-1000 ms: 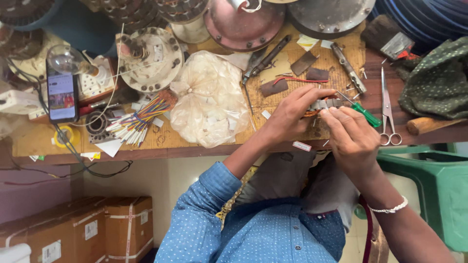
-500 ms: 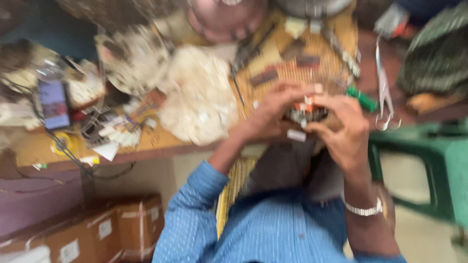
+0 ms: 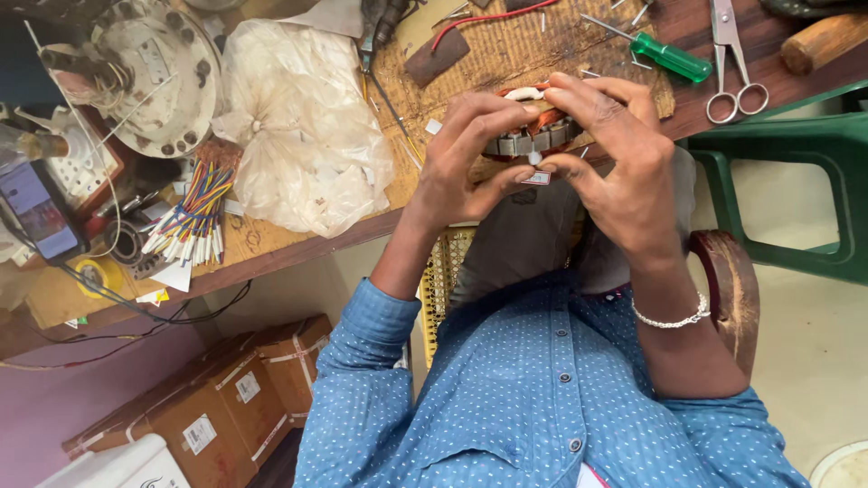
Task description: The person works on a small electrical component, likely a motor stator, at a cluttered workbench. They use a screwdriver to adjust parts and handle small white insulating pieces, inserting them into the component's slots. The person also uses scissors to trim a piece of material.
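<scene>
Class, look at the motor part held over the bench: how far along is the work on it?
Done: copper-coloured winding already sits in the stator. In hand: left hand and right hand grip it, fingertips pressing its lower edge. Left, probably: coloured wires, screwdriver and scissors lie untouched.

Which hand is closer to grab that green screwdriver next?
Probably the right. The right hand sits on the screwdriver's side of the motor stator, and the green screwdriver lies just beyond its fingers. The left hand would have to cross over. Both hands grip the stator now.
</scene>
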